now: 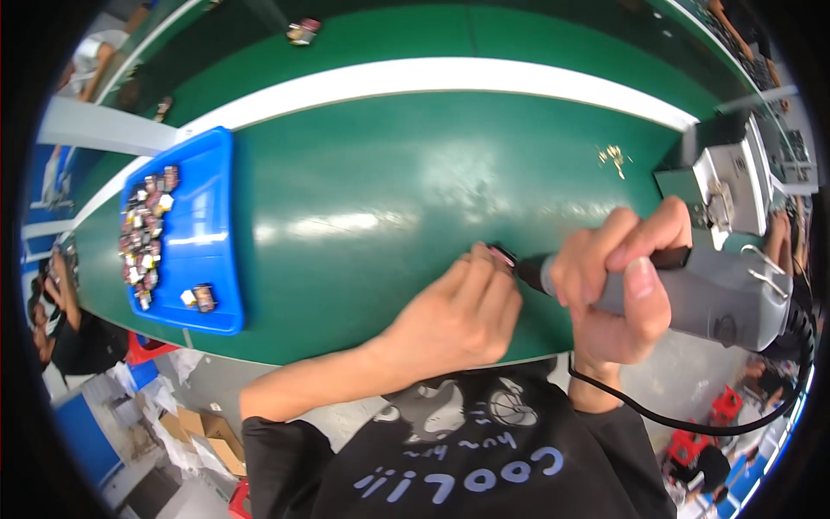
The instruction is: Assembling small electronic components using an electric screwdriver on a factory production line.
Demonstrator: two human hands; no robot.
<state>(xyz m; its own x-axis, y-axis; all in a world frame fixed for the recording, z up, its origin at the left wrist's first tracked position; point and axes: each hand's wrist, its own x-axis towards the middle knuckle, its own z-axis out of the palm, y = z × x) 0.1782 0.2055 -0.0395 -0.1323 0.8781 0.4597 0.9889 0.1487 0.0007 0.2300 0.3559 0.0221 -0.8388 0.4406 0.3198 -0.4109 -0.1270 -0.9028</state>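
Note:
My right hand (624, 277) is wrapped round a grey electric screwdriver (692, 298), which lies nearly level and points left. Its dark nose reaches a small black and pink part (501, 255) on the green table. The fingers of my left hand (467, 303) are pressed together on that same part, which they mostly hide. Whether the screwdriver's bit touches the part cannot be made out. From the tool's rear end a coiled black cord (804, 346) loops down and back beneath my right wrist.
A blue tray (194, 233) at the left holds several small parts (143, 233). Small brass-coloured screws (614, 160) lie loose on the green table (363, 164) at the far right, near a white and black box-shaped device (726, 182). A white rail (450, 76) crosses behind; co-workers sit at both sides.

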